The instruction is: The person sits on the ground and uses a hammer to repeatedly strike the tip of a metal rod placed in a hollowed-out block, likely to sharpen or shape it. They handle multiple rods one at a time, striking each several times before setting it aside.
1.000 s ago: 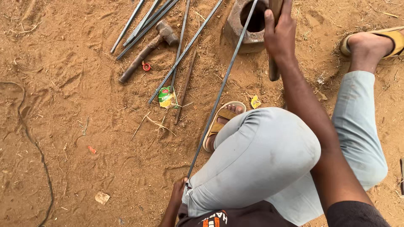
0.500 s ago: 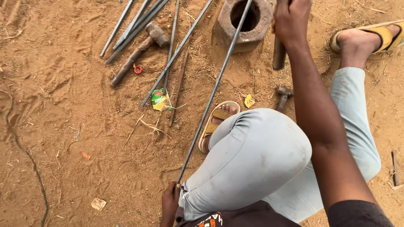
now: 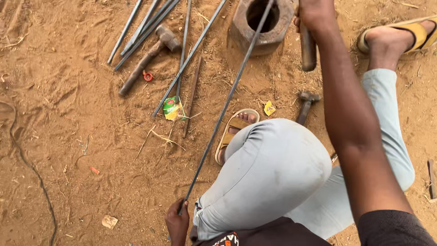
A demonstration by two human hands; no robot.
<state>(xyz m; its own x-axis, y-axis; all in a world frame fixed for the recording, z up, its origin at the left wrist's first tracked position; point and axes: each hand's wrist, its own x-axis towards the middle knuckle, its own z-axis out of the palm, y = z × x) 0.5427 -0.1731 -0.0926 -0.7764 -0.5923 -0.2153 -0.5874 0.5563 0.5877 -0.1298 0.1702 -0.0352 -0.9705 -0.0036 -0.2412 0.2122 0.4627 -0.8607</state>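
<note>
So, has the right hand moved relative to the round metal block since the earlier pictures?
Yes. The right hand, gripping a wooden handle, was over the round metal block's right rim earlier; now it sits clear to the right of it.

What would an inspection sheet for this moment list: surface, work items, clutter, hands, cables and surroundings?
Surface: bare reddish dirt ground, scuffed, with dry straw.
Work items: long metal rod, far end over the ring-shaped metal block; wooden handle held upright.
Clutter: spare rods, big hammer, small hammer, green wrapper, yellow scrap, red ring.
Hands: left hand grips the rod's near end; right hand grips the handle.
Cables: thin dark cord lying across the dirt.
Surroundings: the person's own sandalled feet; nothing else seen.
</note>
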